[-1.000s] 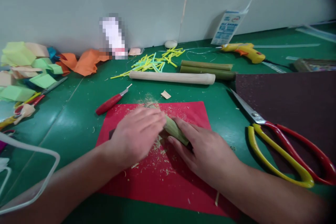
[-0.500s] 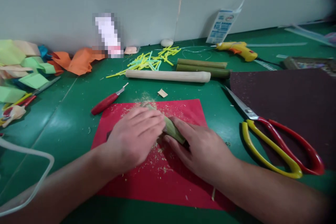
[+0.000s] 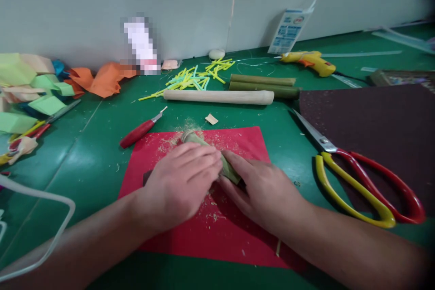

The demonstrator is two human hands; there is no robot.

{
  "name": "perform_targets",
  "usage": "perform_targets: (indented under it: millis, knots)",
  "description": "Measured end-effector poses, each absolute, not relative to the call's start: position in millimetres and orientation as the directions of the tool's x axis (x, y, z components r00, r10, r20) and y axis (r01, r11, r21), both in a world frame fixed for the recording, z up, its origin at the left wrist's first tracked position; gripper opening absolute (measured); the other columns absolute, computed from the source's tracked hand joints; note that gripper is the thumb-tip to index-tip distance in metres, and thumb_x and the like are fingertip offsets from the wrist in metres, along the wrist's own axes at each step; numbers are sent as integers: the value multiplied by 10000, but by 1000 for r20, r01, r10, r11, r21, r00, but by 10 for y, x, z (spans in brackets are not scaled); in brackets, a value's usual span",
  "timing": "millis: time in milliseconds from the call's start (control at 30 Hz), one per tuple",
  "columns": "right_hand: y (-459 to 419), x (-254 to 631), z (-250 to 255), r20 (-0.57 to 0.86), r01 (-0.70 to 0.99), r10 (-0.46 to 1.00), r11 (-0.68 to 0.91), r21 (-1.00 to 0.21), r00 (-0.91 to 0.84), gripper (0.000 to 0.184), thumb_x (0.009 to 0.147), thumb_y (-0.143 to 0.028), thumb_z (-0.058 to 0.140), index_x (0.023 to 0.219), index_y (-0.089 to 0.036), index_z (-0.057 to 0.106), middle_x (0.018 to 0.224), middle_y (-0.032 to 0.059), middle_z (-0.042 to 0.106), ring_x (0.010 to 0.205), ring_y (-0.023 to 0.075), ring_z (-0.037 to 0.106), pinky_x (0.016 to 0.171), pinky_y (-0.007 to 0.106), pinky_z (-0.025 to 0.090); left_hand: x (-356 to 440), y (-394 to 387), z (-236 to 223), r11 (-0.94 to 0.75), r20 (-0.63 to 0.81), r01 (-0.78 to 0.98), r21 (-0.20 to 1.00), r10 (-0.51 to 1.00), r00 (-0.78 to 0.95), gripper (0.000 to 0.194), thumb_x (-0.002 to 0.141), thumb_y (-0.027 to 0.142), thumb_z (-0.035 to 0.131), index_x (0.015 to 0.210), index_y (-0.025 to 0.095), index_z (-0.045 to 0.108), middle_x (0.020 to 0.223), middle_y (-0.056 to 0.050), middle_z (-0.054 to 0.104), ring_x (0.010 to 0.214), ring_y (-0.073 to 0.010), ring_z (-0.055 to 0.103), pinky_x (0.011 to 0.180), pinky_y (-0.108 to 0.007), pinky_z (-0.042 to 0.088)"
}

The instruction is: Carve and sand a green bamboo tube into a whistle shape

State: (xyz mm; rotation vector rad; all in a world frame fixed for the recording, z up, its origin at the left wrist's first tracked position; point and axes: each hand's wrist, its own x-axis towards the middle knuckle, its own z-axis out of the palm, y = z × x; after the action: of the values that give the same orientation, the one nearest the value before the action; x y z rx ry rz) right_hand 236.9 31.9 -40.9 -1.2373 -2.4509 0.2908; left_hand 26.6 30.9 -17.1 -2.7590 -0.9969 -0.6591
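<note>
A short green bamboo piece (image 3: 190, 137) lies slanted on a red mat (image 3: 248, 141) strewn with shavings. My left hand (image 3: 180, 181) lies over its middle with the fingers pressed together. A dark corner of sheet (image 3: 147, 175) sticks out from under that hand. My right hand (image 3: 261, 190) is closed on the near end of the bamboo piece, thumb along its side. The far cut end of the bamboo shows beyond my left fingertips.
A red-handled knife (image 3: 137, 132) lies left of the mat, large red-and-yellow scissors (image 3: 360, 176) to the right on a dark brown sheet (image 3: 374, 118). Behind are a pale wooden stick (image 3: 217, 96), two green bamboo sticks (image 3: 263, 85), cut straws (image 3: 190, 79), a glue gun (image 3: 311, 61) and coloured paper (image 3: 30, 90).
My left hand has slid slightly right and toward me along the bamboo, so the far cut end shows more. My right hand keeps its hold.
</note>
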Motion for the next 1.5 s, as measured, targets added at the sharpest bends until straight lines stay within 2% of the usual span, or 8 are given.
perform_targets:
  millis: [300,400,633,767,900,1033,1200,1500]
  knots:
    - [310,2363,-402,222,744,824,566,-355,-521,341,915,-399,481,1103,-158,632,790,54,749,604,226,690,485,305,423,204,326,-174,-785,448,620,-2,554,702,260,933,105,468,1103,92,665,1162,-80,710,1141,-201,624,1027,-374,452]
    - [311,2362,-407,225,741,828,560,-370,-514,344,924,-391,467,1129,-163,623,817,49,752,630,228,697,497,309,432,174,344,-170,-670,455,741,-44,647,612,252,950,126,461,1088,125,672,1133,-66,723,1096,-211,645,1017,-425,437]
    - [311,2355,-393,210,738,833,551,-390,-511,355,925,-399,461,1134,-160,619,817,51,749,641,235,697,510,319,436,172,349,-163,-664,454,746,-48,651,609,250,948,130,468,1079,115,680,1131,-68,724,1097,-221,643,1013,-423,429]
    - [301,2364,-402,192,727,828,557,-401,-528,339,927,-411,452,1085,-167,626,791,47,739,632,235,688,508,318,423,186,329,-151,-756,418,654,-7,592,689,269,933,105,462,1097,91,674,1182,-84,701,1162,-211,610,1050,-400,419]
    - [302,2363,-406,206,732,830,555,-394,-518,358,922,-403,458,1126,-155,616,814,59,746,637,232,688,513,310,410,192,292,-145,-673,450,738,-45,646,617,250,937,118,473,1079,99,679,1109,-88,730,1076,-219,656,1001,-418,459]
    - [315,2345,-374,160,748,839,537,-390,-519,339,927,-412,442,1084,-169,620,761,49,733,602,215,668,499,299,372,168,272,-159,-774,446,632,-28,557,701,256,908,80,492,1084,103,677,1170,-85,708,1136,-207,634,1044,-396,457]
    - [311,2337,-352,107,784,869,483,-389,-483,334,932,-427,425,1045,-173,608,723,43,711,601,219,658,507,302,358,104,322,-183,-676,491,737,-12,638,593,243,931,134,493,1098,125,670,1133,-95,721,1075,-213,668,976,-408,511]
    - [305,2336,-373,179,746,836,544,-383,-518,325,932,-383,439,1077,-151,613,785,61,725,630,239,679,502,313,387,155,348,-157,-709,468,704,-38,610,639,223,925,115,493,1041,107,684,1112,-88,728,1095,-223,642,983,-416,479]
